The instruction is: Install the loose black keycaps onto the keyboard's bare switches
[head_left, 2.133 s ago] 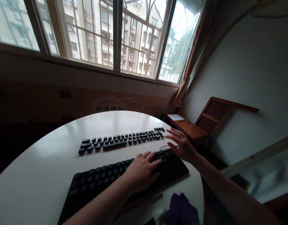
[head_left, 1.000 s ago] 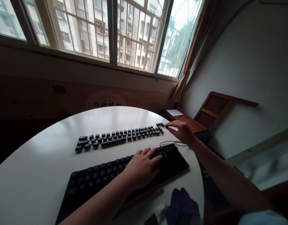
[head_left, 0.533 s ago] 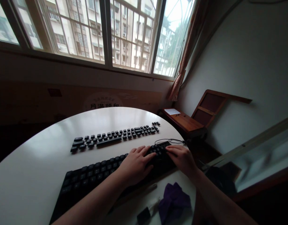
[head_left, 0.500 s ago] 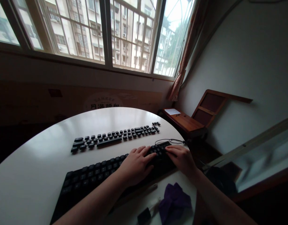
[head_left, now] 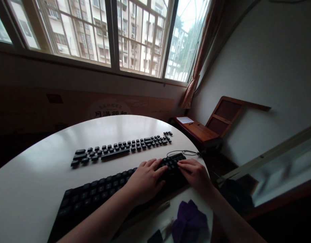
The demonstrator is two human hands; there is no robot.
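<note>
A black keyboard (head_left: 102, 189) lies at a slant along the near side of the white round table. My left hand (head_left: 146, 177) rests over its middle-right part, palm down with fingers spread on the keys. At the keyboard's right end is my right hand (head_left: 193, 172), thumb and fingertips pinched together right at the keys; whatever is between them is too small to make out. Behind the keyboard, loose black keycaps (head_left: 114, 154) lie in rows, a long space bar among them. My forearms hide part of the keyboard's front.
A thin black cable (head_left: 185, 152) loops behind the keyboard's right end. Near the table's front edge lie a purple cloth (head_left: 189, 222) and a small dark object with a clear part (head_left: 156, 236). The white table (head_left: 26, 189) has a curved edge. A wooden chair (head_left: 208, 130) holds paper.
The view has shifted slightly, so the keyboard and loose keycaps appear a little further left. Both hands keep nearly the same place on the keyboard.
</note>
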